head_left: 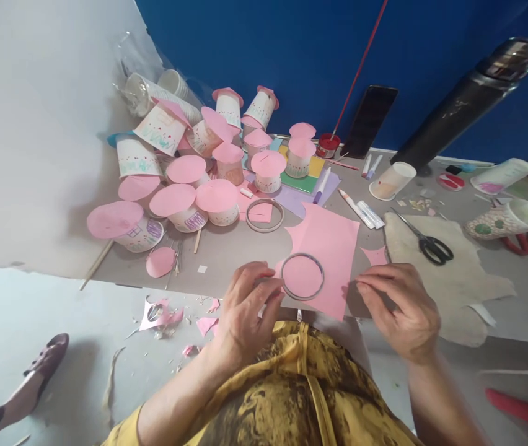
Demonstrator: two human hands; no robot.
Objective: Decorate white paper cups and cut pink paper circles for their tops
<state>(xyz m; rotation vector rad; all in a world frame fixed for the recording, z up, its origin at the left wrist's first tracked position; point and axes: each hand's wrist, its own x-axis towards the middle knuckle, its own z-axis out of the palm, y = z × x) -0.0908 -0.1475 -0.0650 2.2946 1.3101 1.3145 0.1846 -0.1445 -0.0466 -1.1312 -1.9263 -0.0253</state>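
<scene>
A pink paper sheet [331, 248] with curved bites cut from its left edge lies at the table's front. On it rests a thin grey bangle [322, 282], flat, circling a patch of pink. My left hand [250, 306] has its thumb and forefinger closed at the bangle's left rim. My right hand [401, 310] hovers just off the sheet's right edge, thumb and fingertips pinched together; anything between them is too small to make out. A second bangle [248, 217] lies behind, partly over pink paper. Black-handled scissors [435, 249] rest on a beige cloth [459, 297] to the right.
Several white paper cups with pink paper tops [180, 201] crowd the left. Markers [361, 207], a phone [370, 121], a black flask [459, 111] and a red paint pot [328, 145] with an upright brush stand behind. Paper scraps [162, 313] litter the floor; someone's shoe [50, 362] shows left.
</scene>
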